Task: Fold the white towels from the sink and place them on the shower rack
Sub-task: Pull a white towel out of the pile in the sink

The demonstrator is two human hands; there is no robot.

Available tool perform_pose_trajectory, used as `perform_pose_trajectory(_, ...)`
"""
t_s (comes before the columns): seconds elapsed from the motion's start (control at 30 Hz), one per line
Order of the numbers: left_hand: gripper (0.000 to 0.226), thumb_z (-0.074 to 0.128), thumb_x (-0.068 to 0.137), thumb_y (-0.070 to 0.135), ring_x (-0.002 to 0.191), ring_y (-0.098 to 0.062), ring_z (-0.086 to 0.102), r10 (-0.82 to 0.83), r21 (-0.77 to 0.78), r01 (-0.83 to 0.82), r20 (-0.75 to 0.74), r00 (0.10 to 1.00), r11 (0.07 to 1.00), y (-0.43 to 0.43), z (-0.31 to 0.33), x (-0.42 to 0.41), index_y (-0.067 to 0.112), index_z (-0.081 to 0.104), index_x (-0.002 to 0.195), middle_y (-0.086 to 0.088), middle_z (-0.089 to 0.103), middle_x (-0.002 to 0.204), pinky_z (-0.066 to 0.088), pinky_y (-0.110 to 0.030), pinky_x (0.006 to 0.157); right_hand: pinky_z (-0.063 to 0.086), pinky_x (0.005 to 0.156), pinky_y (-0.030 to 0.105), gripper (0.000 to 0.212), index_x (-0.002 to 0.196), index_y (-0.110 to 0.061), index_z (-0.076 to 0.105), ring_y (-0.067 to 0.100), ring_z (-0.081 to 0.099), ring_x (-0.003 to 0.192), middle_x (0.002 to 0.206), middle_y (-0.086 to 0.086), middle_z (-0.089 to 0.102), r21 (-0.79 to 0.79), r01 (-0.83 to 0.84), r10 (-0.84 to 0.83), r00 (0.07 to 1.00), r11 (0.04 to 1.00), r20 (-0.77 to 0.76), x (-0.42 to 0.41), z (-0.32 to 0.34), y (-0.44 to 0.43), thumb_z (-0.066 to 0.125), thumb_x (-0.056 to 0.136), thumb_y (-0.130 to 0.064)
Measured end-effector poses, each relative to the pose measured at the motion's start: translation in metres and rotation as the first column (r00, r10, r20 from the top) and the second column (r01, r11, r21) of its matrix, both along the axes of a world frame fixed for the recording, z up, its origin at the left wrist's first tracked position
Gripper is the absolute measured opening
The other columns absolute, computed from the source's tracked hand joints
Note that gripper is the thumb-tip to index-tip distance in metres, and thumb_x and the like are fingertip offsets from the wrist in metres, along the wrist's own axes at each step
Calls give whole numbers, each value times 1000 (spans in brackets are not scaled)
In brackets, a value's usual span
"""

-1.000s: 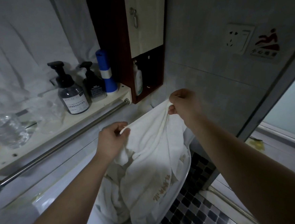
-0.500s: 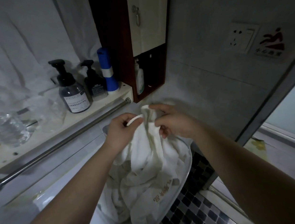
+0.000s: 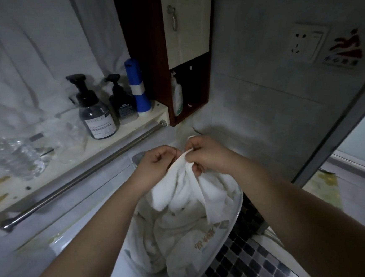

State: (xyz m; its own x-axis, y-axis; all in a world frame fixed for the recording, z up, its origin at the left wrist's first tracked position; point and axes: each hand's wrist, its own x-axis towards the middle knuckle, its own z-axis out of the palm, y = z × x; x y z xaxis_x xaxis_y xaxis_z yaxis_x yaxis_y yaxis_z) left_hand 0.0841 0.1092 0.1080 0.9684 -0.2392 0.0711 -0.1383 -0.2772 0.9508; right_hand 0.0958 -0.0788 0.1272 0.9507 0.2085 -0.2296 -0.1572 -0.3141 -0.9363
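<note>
Setting: bathroom.
Basin: white sink directly beneath the grip.
Shelf: pump bottles up-left of the grip, above a towel bar.
Floor: mosaic tiles below-right.

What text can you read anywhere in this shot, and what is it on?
Wall sign: "小心", the rest is blurred.
Large pump bottle label: too blurred to read.
Small pump bottle label: too blurred to read.
White towel gold embroidery: unreadable.

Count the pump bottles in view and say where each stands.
3. The large dark bottle and small black bottle stand side by side on the shelf; the white bottle stands in the open cabinet niche. Others may hide behind the cabinet door.
</note>
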Motion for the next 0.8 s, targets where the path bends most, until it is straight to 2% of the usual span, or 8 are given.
perform_pose_trajectory(0.13,12,64,95,11,59,4,60,12,49,-12,11,1000,999,-5,3,-4,17,75,98,9,72,73,44,-10,54,55,52,34,7,74,-8,59,26,66,52,59,10,64,11,95,-95,991,995,99,6,-4,5,61,72,-1)
perform_pose_trajectory(0.2,15,68,91,5,63,6,63,0,13,0,-6,1000,1000,-6,5,-4,16,73,101,10,72,78,46,-9,56,54,50,32,8,72,-9,58,26,66,49,57,12,65,22,130,-132,983,991,125,8,-4,6,61,71,-2)
perform_pose_trajectory(0.3,26,73,83,2,75,6,62,4,140,-18,103,995,990,-9,5,-4,17,69,103,7,69,88,48,-8,70,53,48,30,8,69,-12,57,25,64,44,54,15,66,31,155,-158,976,987,148,8,-4,5,60,66,-5)
perform_pose_trajectory(0.47,18,63,88,4,81,2,62,123,195,-182,278,953,964,-18,-2,1,19,68,96,9,70,88,43,-5,69,60,52,42,6,66,-16,60,28,67,48,54,10,66,60,224,-231,957,973,173,10,-4,5,63,65,-10)
perform_pose_trajectory(0.57,24,53,96,8,80,13,58,198,175,-231,186,962,957,-21,-3,8,24,68,104,17,68,94,38,-2,67,59,56,44,19,56,-28,59,28,68,48,52,6,65,39,264,-266,945,964,192,9,-3,3,63,66,-13)
perform_pose_trajectory(0.63,26,45,101,11,81,6,60,173,173,-195,136,976,965,-24,-6,10,24,66,109,11,69,97,43,-12,71,57,54,42,24,53,-32,58,27,68,47,50,4,64,39,270,-272,940,962,204,8,-4,4,64,67,-13)
perform_pose_trajectory(0.73,14,58,99,19,86,0,63,125,196,-169,215,969,966,-23,-7,10,22,66,109,8,71,97,45,-10,74,56,51,34,25,54,-32,59,27,70,50,55,3,67,74,300,-309,927,951,214,9,-4,4,62,67,-11)
perform_pose_trajectory(0.8,22,67,91,9,85,-3,63,100,255,-182,302,948,950,-18,-10,11,19,69,110,4,71,97,41,-3,72,56,50,33,26,55,-31,59,27,71,52,58,3,69,92,327,-340,916,940,215,11,-6,1,61,68,-10)
